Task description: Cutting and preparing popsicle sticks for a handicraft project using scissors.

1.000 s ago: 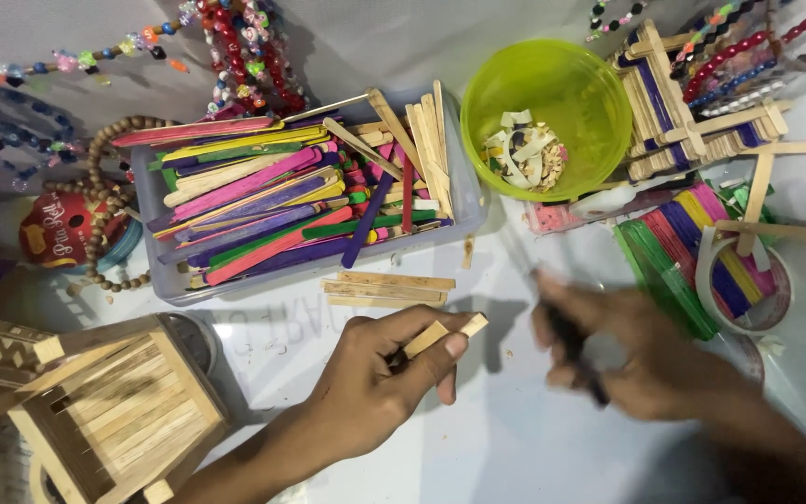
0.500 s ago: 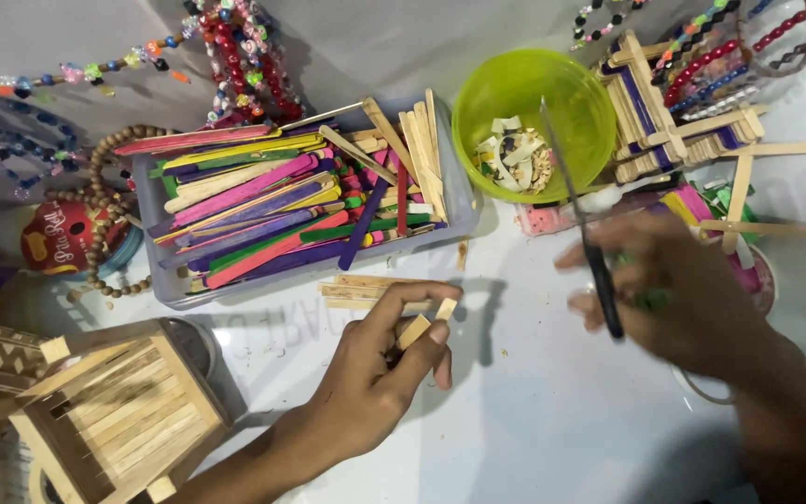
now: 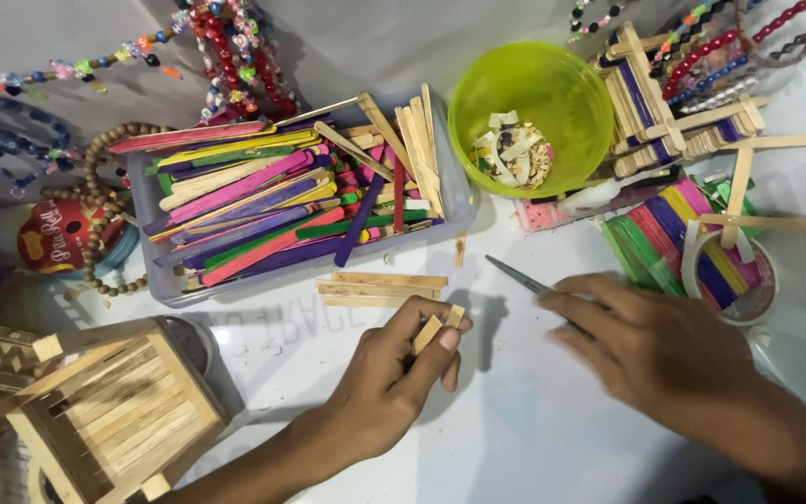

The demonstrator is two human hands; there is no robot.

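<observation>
**Hands at a craft table, stick pieces and scissors in grip**

Head view: The left hand (image 3: 394, 373) is curling its fingers around two short plain wooden stick pieces (image 3: 438, 329), pinching them between thumb and fingertips so their cut ends are poking up above the white table (image 3: 515, 439). The right hand (image 3: 650, 345) is lying palm down, closing over the handles of a pair of scissors (image 3: 518, 276), whose dark blades are pointing up and left, low over the table. Just above the left hand, a few plain sticks (image 3: 380, 289) are lying flat beside a clear tray of coloured sticks (image 3: 282, 201). A green bowl (image 3: 529, 117) holding wood scraps is sitting near the tray's right end. A small wooden stick house (image 3: 109, 411) is standing at the lower left.
</observation>
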